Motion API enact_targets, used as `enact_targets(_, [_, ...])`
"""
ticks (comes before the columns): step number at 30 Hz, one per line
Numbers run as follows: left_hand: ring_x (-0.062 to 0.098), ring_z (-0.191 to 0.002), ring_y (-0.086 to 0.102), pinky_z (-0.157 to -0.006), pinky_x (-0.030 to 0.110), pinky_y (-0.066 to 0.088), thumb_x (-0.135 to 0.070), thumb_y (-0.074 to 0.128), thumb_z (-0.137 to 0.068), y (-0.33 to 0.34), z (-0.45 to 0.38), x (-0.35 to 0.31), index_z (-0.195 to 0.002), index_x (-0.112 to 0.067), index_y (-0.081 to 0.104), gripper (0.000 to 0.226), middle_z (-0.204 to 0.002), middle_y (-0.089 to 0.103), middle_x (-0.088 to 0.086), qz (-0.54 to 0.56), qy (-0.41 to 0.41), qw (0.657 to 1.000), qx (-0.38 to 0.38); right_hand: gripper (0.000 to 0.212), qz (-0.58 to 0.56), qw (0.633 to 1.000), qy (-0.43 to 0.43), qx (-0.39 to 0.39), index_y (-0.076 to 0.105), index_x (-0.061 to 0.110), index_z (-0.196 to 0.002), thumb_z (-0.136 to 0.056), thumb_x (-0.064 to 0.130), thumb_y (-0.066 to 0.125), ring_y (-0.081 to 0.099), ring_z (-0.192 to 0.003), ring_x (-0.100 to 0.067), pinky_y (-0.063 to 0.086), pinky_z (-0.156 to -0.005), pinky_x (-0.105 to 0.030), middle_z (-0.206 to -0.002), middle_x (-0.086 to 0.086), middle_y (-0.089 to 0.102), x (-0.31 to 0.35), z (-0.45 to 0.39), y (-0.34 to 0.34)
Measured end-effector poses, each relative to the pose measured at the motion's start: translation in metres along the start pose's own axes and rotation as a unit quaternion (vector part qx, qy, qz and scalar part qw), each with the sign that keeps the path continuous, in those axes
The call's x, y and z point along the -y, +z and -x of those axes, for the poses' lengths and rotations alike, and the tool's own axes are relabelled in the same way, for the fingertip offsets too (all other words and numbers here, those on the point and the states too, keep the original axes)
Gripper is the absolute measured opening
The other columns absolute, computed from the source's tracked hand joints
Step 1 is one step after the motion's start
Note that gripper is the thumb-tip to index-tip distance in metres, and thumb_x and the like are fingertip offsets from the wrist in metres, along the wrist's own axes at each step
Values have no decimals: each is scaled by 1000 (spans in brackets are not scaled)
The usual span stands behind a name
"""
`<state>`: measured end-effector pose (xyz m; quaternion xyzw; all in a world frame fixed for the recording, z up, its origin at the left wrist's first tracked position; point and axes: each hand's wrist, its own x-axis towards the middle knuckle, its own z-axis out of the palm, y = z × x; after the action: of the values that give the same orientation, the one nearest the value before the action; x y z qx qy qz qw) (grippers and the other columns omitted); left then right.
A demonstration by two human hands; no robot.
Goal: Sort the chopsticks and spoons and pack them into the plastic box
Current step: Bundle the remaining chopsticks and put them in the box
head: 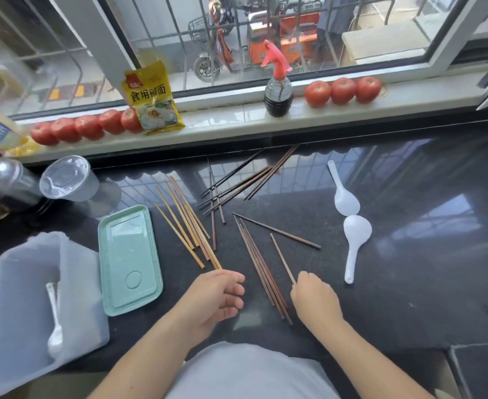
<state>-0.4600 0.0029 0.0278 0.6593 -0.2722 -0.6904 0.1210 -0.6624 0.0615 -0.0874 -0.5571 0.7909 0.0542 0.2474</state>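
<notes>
Green lid [129, 259], white spoons [349, 214], red tomatoes [343, 90]

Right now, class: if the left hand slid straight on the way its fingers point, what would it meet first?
The left hand points right, across the counter. First in its line is probably the dark chopstick bundle; the right hand lies beyond. Its height above the counter is unclear.

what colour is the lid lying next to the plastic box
Pale mint green; the lid lies flat on the black counter, clearest in the head view.
</notes>
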Motion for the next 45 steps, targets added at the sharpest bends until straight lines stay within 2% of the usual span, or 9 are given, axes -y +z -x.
enact_targets(7, [30, -97, 72, -80, 44, 59, -30, 52, -107, -1, -8, 15, -122, -2, 68, 36, -112, 74, 17, 100, -12, 994, 31, 13, -374, 920, -75, 94, 60, 26, -89, -99, 30, 53, 68, -58, -14, 59, -62, -38, -73, 0, 71, 61, 24, -57])
enact_targets(10, [33, -76, 62, -60, 39, 46, -30, 41, -111, -9, -7, 16, -121, 6, 63, 44, -103, 70, 29, 123, 26, 992, -27, 17, -346, 915, -175, 110, 65, 28, -96, -96, 34, 48, 69, -72, -17, 57, -66, -36, -82, 2, 71, 115, 38, -42])
enact_targets(14, [34, -79, 71, -62, 41, 58, -31, 38, -112, -67, -7, 19, -98, -3, 57, 36, -97, 73, 25, 257, 30, 950, -177, 24, -292, 929, -164, 157, 67, 27, -82, -96, 34, 50, 67, -77, -17, 56, -78, -39, -79, 3, 72, 142, 31, -19])
enact_targets(19, [14, -46, 57, -48, 30, 58, -40, 38, -110, -147, 14, 21, -99, -13, 61, 37, -62, 60, 4, 384, 34, 914, -125, 17, -122, 984, -128, 27, 62, 23, -107, -101, 36, 53, 65, -96, -29, 54, -84, -40, -107, 0, 63, 173, -5, 1])
enact_targets(27, [35, -99, 76, -70, 45, 64, -37, 39, -111, -212, 21, 3, -124, -9, 63, 39, -115, 75, 22, 373, 55, 924, -56, 11, 95, 989, -112, -34, 58, 15, -110, -100, 15, 55, 69, -93, -28, 55, -73, -37, -110, -3, 65, 240, -34, 31])
enact_targets(34, [37, -115, 70, -88, 56, 60, -35, 38, -111, -221, 2, 6, -134, -9, 58, 40, -124, 72, 21, 354, 48, 934, 8, 13, -317, 940, -87, 93, 66, 26, -82, -95, 29, 64, 60, -59, -8, 51, -61, -26, -65, 10, 65, 254, 41, -14])
enact_targets(37, [33, -99, 75, -88, 54, 59, -37, 38, -110, -210, 2, 8, -131, -8, 57, 40, -110, 76, 16, 370, 70, 925, 60, 15, -358, 904, -153, 176, 68, 16, -81, -94, 16, 61, 53, -52, -5, 46, -58, -23, -62, 9, 63, 274, 82, -25])
enact_targets(40, [16, -51, 51, -57, 35, 55, -33, 42, -110, -214, -2, 11, -119, -6, 56, 32, -65, 48, 4, 361, 99, 926, 36, 23, -378, 889, -118, 230, 67, 8, -80, -97, 20, 57, 56, -55, -13, 49, -60, -30, -63, 1, 63, 276, 66, -25])
enact_targets(45, [9, -45, 26, -41, 22, 32, -30, 45, -110, -238, 0, 11, -115, -8, 54, 25, -61, 28, -1, 334, 108, 936, 20, 21, -70, 995, -42, -50, 58, 18, -106, -102, 37, 54, 63, -86, -25, 52, -75, -38, -100, 0, 60, 277, -39, -1])
